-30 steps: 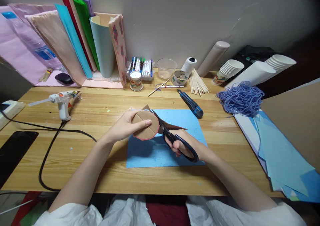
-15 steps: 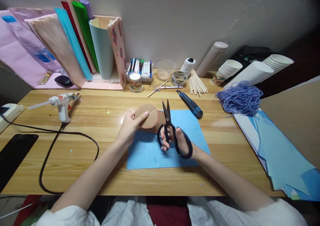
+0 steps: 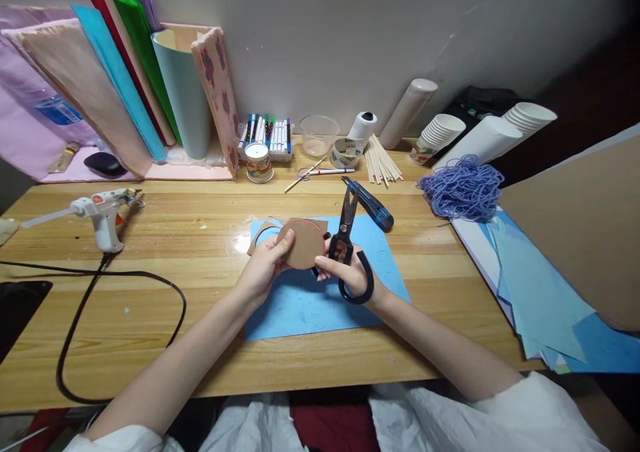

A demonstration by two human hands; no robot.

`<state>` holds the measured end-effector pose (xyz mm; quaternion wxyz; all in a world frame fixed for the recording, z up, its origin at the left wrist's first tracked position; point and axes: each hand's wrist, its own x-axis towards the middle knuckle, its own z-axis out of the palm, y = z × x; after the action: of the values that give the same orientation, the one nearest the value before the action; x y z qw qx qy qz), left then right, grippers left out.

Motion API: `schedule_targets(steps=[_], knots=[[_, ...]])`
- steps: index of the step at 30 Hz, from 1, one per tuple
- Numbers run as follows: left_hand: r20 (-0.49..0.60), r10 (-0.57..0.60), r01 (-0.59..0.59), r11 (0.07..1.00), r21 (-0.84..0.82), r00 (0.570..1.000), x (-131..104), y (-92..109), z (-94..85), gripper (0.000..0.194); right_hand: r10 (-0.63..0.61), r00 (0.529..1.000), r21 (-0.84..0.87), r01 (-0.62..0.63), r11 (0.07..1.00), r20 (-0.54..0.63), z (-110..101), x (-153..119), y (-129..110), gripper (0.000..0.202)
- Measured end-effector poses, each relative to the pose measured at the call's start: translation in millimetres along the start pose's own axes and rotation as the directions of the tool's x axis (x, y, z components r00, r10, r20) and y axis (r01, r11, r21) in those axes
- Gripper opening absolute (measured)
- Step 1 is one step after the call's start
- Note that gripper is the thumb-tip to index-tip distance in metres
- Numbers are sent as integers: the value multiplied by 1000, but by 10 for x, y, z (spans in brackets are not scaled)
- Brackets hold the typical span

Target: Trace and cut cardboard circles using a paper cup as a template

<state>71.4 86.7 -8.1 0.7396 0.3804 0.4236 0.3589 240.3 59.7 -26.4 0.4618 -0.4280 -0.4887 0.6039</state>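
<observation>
My left hand [image 3: 267, 265] pinches the left side of a round brown cardboard disc [image 3: 303, 247] that has a red line along its edge. Black-handled scissors [image 3: 345, 229] hang on my right hand [image 3: 350, 272], their blades pointing away and slightly parted. The right thumb reaches to the disc's lower right edge and appears to touch it. Below both hands lies a blue sheet [image 3: 310, 305]. Cardboard offcuts [image 3: 257, 237] rest on the sheet's far edge, partly hidden behind the disc.
A utility knife [image 3: 373, 205] lies just beyond the sheet. On the left stand a hot glue gun [image 3: 105, 219] and its looping black cable [image 3: 180, 292]. Purple cord [image 3: 463, 189] is heaped at right. Wooden sticks [image 3: 383, 162], markers [image 3: 267, 135] and a paper cup [image 3: 259, 164] line the back.
My right hand has come in to the disc, thumb now at its edge, with the scissors still in it. The disc has tilted and moved slightly right. Cardboard offcuts now show behind it.
</observation>
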Motion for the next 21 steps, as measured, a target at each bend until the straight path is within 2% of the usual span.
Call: schedule_targets(steps=[3, 5, 7, 10, 14, 17, 21], knots=[[41, -67, 67, 998, -12, 997, 4, 3, -36, 48, 1, 999, -30, 0, 1000, 50, -25, -21, -68, 32], [85, -67, 63, 997, 54, 994, -9, 26, -40, 45, 29, 992, -48, -24, 999, 120, -72, -8, -114, 34], [93, -25, 8, 985, 172, 995, -24, 52, -25, 43, 60, 982, -72, -48, 996, 178, -127, 17, -138, 36], [-1, 138, -129, 933, 337, 990, -32, 67, 6, 41, 98, 964, -128, -68, 989, 246, -173, 26, -107, 46], [-74, 305, -253, 883, 396, 949, -38, 67, 3, 38, 193, 892, -153, -142, 978, 409, -145, -51, -4, 65], [-78, 332, -279, 881, 383, 940, -60, 98, -22, 38, 202, 860, -121, -164, 979, 469, -111, -108, 18, 72], [-108, 317, -262, 899, 350, 942, -91, 164, -30, 36, 192, 859, -148, -137, 979, 475, -107, -118, -66, 77]])
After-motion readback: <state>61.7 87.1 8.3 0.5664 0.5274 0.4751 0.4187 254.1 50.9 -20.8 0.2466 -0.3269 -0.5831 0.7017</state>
